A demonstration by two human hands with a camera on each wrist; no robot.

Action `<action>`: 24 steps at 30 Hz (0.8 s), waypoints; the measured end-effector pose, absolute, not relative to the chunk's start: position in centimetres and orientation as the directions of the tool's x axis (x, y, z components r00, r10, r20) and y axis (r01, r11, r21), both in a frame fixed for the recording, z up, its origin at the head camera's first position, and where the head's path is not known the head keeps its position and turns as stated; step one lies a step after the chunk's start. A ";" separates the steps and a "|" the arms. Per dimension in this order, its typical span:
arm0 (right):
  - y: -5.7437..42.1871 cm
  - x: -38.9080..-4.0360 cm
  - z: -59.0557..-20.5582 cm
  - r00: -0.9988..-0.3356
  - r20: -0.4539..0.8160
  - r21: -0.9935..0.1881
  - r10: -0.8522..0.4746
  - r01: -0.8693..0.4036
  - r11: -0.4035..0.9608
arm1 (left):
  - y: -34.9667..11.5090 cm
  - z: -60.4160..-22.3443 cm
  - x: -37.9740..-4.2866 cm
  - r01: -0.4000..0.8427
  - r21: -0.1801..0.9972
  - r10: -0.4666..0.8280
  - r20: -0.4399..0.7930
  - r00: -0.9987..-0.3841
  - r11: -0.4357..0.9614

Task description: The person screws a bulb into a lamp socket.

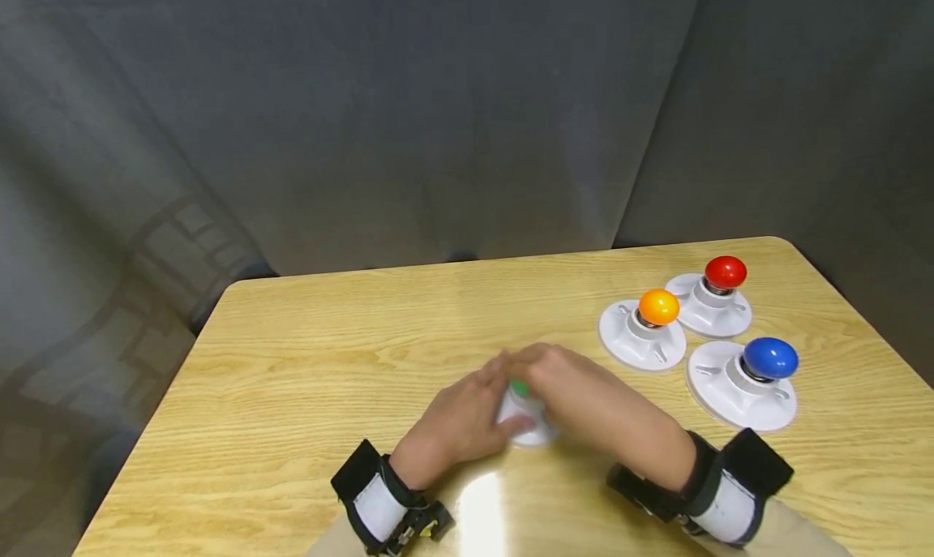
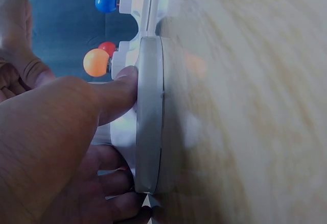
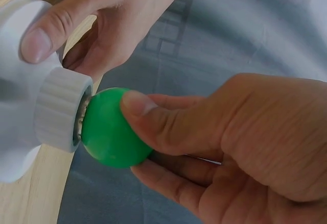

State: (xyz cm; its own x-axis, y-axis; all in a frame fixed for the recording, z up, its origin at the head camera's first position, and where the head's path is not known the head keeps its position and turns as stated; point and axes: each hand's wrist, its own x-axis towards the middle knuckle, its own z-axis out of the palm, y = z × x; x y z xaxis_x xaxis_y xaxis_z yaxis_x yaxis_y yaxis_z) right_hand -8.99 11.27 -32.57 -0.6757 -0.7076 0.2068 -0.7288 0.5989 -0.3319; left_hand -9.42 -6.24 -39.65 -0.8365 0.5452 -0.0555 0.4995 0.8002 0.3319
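A green light bulb (image 3: pixel 108 132) sits in the mouth of a round white lamp holder (image 3: pixel 61 109), with some of its metal screw base showing. My right hand (image 1: pixel 569 383) pinches the bulb between thumb and fingers. With its thumb on top of the flange and fingers at the far edge, my left hand (image 1: pixel 467 419) grips the holder's base. In the left wrist view the base (image 2: pixel 149 117) stands edge-on, close against the tabletop. Seen from the head, both hands cover most of the bulb, and only a bit of green shows between them.
To the right on the wooden table (image 1: pixel 328 338) stand three more white holders, carrying an orange bulb (image 1: pixel 659 306), a red bulb (image 1: pixel 726 272) and a blue bulb (image 1: pixel 771 357). A dark grey curtain (image 1: pixel 438 119) hangs behind the table's far edge.
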 end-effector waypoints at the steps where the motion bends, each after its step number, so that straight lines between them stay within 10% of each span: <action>1: 11.3 -9.0 -32.6 -0.675 0.210 -0.331 -0.707 -0.730 0.599 | -6.2 -39.7 -9.4 0.499 0.335 0.545 -0.053 -0.836 0.799; 24: 12.3 -10.2 -32.5 -0.711 0.218 -0.310 -0.669 -0.700 0.643 | -7.0 -39.8 -9.9 0.467 0.457 0.560 -0.088 -0.824 0.757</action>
